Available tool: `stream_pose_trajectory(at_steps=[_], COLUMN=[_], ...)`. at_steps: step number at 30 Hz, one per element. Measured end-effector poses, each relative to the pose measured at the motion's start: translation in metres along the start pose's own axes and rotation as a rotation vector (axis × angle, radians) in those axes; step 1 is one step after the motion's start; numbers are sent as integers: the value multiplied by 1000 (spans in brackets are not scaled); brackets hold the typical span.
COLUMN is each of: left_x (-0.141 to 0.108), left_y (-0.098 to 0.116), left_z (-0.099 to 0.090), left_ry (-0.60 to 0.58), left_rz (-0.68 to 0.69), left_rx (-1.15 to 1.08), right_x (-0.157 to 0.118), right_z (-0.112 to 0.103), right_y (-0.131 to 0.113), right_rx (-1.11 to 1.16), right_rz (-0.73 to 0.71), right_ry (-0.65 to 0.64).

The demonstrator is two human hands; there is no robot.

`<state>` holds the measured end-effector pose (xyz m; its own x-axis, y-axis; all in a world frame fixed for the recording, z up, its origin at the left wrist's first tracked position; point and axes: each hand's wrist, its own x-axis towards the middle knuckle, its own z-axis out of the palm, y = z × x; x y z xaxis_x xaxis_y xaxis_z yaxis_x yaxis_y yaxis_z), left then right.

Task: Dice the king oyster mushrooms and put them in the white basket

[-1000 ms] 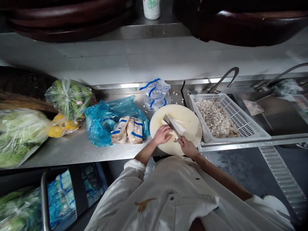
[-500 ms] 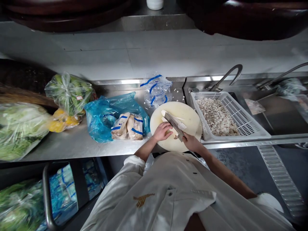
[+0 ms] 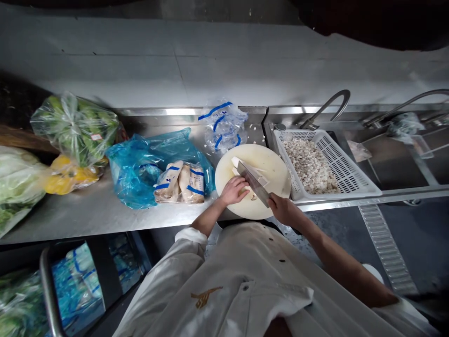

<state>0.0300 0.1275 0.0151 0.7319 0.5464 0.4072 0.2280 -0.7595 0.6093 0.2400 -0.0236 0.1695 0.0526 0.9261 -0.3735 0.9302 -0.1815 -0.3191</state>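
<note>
the right hand (image 3: 283, 209) wraps a broad grey steel knife (image 3: 255, 184) at the round off-white board's (image 3: 278, 171) near-right edge. the left hand (image 3: 235, 190), half curled toward the left edge, hides any hold; thin white slices (image 3: 262, 179) lie mid-board

There is room along the front of the worktop (image 3: 101, 210), left of the board (image 3: 278, 180). The blue bag (image 3: 128, 171) blocks behind; the basket (image 3: 352, 193) blocks the board's right.

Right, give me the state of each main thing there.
Knife: gripped in right hand, blade slanted
Left hand: fingers bent, beside the blade
Cutting board: flat, white pieces on it
White basket: partly filled with chopped bits
Blue bag: crumpled
Clear wrapping: crumpled
Pale packs: wrapped, taped
Green vegetables: bagged
Yellow vegetables: bagged
Nearer faucet: no visible flow
</note>
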Motion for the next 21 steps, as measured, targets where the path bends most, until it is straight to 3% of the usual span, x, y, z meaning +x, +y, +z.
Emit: stream_pose_trajectory(at_steps=[5, 12, 17, 21], left_x=[0, -2, -1, 1], left_y=[-2, -7, -6, -3], left_z=[3, 5, 0, -1], left_ry=[20, 47, 47, 32], left_rz=[5, -47, -31, -50], left_rx=[-30, 10, 31, 46], right_x=[12, 63, 66, 58], right_z=[14, 53, 53, 46], right_y=[7, -5, 4, 9], right_rx=[-27, 33, 132, 240], right_rz=[-10, 103, 19, 30], right_ry=[-10, -64, -87, -95])
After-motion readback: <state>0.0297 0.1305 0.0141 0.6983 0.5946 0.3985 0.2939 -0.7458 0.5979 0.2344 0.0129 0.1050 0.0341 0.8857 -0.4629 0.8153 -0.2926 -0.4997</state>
